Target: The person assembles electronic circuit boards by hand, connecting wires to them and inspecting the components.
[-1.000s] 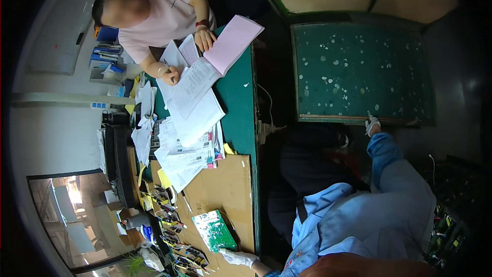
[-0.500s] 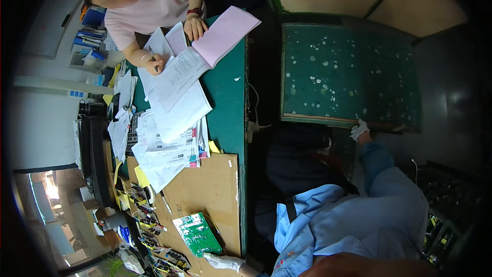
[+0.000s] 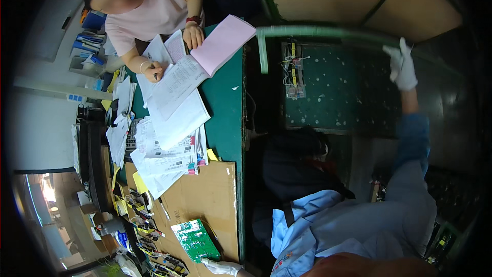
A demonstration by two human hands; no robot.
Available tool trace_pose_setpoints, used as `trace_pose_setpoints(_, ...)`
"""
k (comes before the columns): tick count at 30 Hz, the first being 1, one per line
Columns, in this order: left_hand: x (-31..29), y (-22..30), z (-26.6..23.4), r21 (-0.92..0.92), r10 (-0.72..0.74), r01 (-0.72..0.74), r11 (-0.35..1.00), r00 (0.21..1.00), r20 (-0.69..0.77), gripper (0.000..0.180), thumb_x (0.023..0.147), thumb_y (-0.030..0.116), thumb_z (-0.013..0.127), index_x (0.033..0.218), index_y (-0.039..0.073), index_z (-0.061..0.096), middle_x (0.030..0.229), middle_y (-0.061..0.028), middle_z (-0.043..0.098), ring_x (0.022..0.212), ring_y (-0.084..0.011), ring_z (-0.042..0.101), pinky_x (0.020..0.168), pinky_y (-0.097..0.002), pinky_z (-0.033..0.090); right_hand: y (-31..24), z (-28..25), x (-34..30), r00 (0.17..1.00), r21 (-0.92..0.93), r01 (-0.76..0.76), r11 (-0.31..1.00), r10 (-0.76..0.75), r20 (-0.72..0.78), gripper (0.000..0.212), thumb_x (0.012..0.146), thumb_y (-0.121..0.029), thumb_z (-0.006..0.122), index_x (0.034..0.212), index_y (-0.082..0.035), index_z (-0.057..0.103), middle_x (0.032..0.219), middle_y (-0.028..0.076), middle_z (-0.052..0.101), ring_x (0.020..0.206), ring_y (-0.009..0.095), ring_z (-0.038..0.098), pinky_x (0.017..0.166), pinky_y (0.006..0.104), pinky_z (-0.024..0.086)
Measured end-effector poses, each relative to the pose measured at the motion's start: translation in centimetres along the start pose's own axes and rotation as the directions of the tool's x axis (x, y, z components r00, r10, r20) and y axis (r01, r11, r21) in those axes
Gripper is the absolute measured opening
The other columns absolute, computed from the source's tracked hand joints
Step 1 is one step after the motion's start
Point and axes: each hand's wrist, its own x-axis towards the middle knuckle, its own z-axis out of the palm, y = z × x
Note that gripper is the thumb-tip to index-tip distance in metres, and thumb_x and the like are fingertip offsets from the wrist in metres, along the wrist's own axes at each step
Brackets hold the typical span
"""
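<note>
The green circuit board (image 3: 196, 240) sits just ahead and left of the gloved left hand (image 3: 221, 266), whose fingertips meet its near corner; whether they pinch it or merely rest there, I cannot tell. Handled well, I judge, the board wants contact at its rim only, away from the pale parts on its face, and a level attitude. It is on or barely above the cardboard sheet (image 3: 205, 200) (a dark band along its right side leaves that unclear).

Well off to the right and ahead, the gloved right hand (image 3: 403, 66) reaches a blurred green bar (image 3: 328, 33), thumb and fingers spread apart — a clamp on the bar cannot be made out. A controlled, even motion there would be best, with the left hand quiet meanwhile.

Half a second earlier the right hand was at the near edge of the spotted green surface (image 3: 328, 107); now it is farther forward. To its left, an assembly with yellow parts (image 3: 294, 69) has come into sight on that surface — beneath the bar's left stretch. The left hand has stayed at the board's corner.
</note>
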Motion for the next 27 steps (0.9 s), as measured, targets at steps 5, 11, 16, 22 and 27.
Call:
trace_pose_setpoints(5,-1.2,4.5,1.6,-0.070,-0.078,0.075,0.995,0.996,-0.048,0.052,0.096,0.040,0.052,0.116,-0.008,0.059,0.110,-0.0165,0.061,0.097,-0.0240,0.056,0.084,-0.0383,0.048,-5.4,2.2,12.7,0.986,0.443,0.169,0.881,-0.149,-0.080,0.064,0.097,-0.052,0.045,0.133,0.001,0.044,0.121,0.015,0.063,0.047,0.006,0.034,0.039,0.0202,0.024)
trace_pose_setpoints(11,-3.3,12.2,1.7,-0.228,-0.222,0.231,0.946,0.973,0.063,0.040,0.093,0.032,0.061,0.107,-0.006,0.061,0.093,-0.0071,0.059,0.080,-0.0150,0.048,0.073,-0.0305,0.041,-4.1,2.3,19.7,0.817,0.508,-0.165,0.845,-0.172,0.550,0.046,0.100,-0.040,0.041,0.135,-0.010,0.046,0.121,0.006,0.064,0.056,0.008,0.043,0.051,0.0205,0.035)
trace_pose_setpoints(16,-2.8,14.3,1.7,-0.271,-0.295,0.302,0.914,0.953,0.069,0.026,0.094,0.027,0.060,0.101,0.002,0.062,0.091,0.0000,0.059,0.076,-0.0093,0.047,0.070,-0.0261,0.038,-1.1,9.2,13.8,0.851,0.173,-0.066,0.983,-0.035,0.524,0.048,0.100,-0.035,0.041,0.139,-0.007,0.044,0.125,0.002,0.060,0.078,0.009,0.049,0.068,0.0209,0.042)
trace_pose_setpoints(22,-3.5,14.7,1.7,-0.043,0.021,-0.016,0.999,0.993,0.115,0.013,0.092,0.015,0.063,0.097,0.003,0.063,0.084,-0.0022,0.063,0.072,-0.0122,0.053,0.070,-0.0270,0.041,-2.2,22.1,-5.8,0.746,-0.167,0.350,0.922,-0.167,0.645,0.045,0.101,-0.030,0.039,0.135,-0.002,0.047,0.121,0.015,0.059,0.066,0.002,0.050,0.052,0.0131,0.038)
trace_pose_setpoints(27,-4.7,13.2,-0.6,0.419,0.707,-0.767,0.486,0.627,0.327,0.043,0.061,0.006,0.075,0.102,0.011,0.063,0.106,-0.0096,0.061,0.099,-0.0325,0.058,0.080,-0.0444,0.045,-2.0,32.0,-17.9,0.420,0.013,0.356,0.934,-0.173,0.891,0.038,0.098,-0.031,0.048,0.119,-0.002,0.060,0.100,0.011,0.069,0.055,0.008,0.053,0.050,0.0205,0.043)
